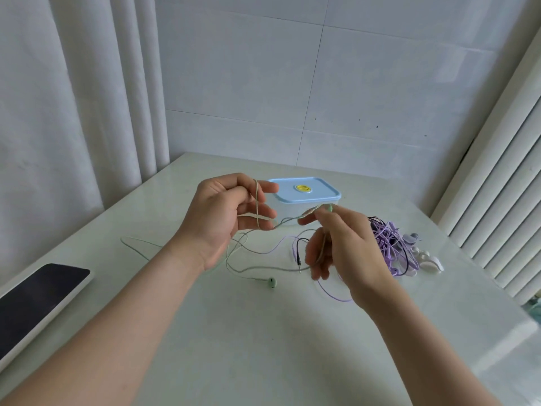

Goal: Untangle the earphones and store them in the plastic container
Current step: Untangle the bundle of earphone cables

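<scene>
My left hand (225, 218) is raised above the table with a loop of the pale green earphone cable (257, 268) wound over its fingers. My right hand (342, 241) pinches the same cable near a green earbud (330, 207) at its fingertips. The rest of the cable hangs down to the table, where a second green earbud (270, 282) lies. A tangle of purple, black and white earphones (392, 247) sits right of my right hand. The plastic container (304, 200), clear with a light blue lid that is on, stands behind both hands.
A dark-screened tablet (38, 300) in a white case lies at the table's left edge. A black jack plug (298, 259) rests near my right hand. White curtains hang on the left, a radiator stands on the right, and a tiled wall is behind.
</scene>
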`<state>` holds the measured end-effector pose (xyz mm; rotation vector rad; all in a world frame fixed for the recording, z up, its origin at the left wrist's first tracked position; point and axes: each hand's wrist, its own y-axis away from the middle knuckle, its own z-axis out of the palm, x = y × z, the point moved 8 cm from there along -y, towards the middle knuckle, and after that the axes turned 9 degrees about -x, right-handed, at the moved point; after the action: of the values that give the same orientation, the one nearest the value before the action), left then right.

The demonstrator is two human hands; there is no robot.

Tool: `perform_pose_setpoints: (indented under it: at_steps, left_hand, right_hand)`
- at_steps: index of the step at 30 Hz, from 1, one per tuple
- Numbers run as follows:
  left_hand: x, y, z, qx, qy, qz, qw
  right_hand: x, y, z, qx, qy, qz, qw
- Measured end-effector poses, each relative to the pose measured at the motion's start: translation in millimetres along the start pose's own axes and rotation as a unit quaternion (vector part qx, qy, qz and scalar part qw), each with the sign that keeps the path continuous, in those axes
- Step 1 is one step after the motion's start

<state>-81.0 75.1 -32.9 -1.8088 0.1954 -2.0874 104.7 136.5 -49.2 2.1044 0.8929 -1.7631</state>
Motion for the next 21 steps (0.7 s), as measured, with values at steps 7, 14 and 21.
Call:
perform_pose_setpoints:
  at_steps: [7, 14, 21]
  left_hand:
    - [-9.4, 7.9, 16.8, -0.117, -0.014, -0.113, 0.987]
    - [-28.3, 30.1, 44.8, -0.325, -0.246, -0.157, 0.9]
    - [-21.0, 0.9, -6.9, -0.038, -0.35, -0.106, 0.93]
  right_hand:
    - [6.6, 5.3, 30.8, -0.166, 0.047, 0.042, 0.984]
    - [25.8, 7.6, 32.6, -0.171, 0.157, 0.135, 0.963]
    - [30.2, 10.3, 40.2, -0.23, 0.275, 0.104, 0.928]
